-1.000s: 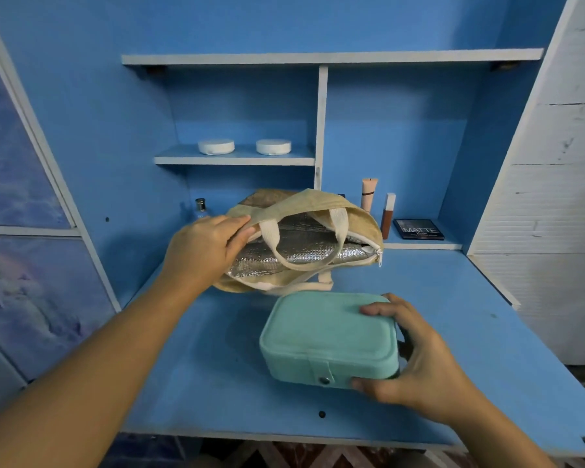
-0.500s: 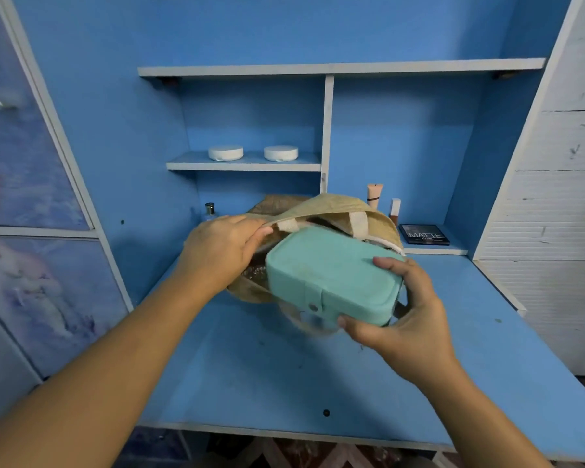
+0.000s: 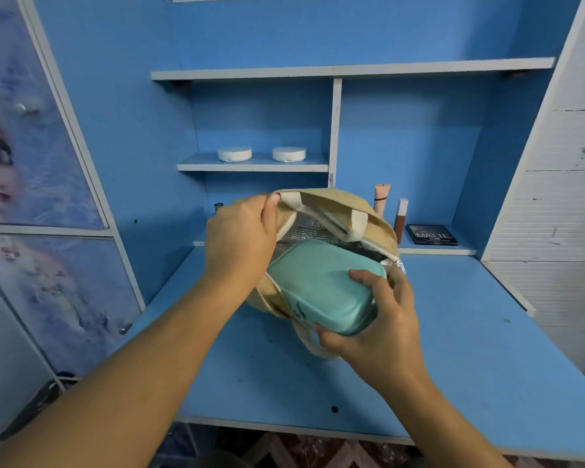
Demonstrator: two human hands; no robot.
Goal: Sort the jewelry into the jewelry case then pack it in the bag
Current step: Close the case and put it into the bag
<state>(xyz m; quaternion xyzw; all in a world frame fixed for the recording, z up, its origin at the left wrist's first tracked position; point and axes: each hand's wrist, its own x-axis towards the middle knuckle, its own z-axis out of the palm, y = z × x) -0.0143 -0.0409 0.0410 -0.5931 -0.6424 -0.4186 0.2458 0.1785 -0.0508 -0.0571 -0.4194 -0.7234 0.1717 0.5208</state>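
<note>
Fingers (image 3: pixel 363 275): right hand (image 3: pixel 379 319) grasps the near end of the case (image 3: pixel 318 285); left hand (image 3: pixel 240 238) pinches the bag (image 3: pixel 321 201) rim.
Case: tilted, far end inside the bag mouth.
Bag: on the desk (image 3: pixel 453 349), opening held wide.
Shelf (image 3: pixel 254 163): two white jars.

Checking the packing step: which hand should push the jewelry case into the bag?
Right: the right hand grips the jewelry case at the mouth of the bag; the left hand holds it open.
</note>
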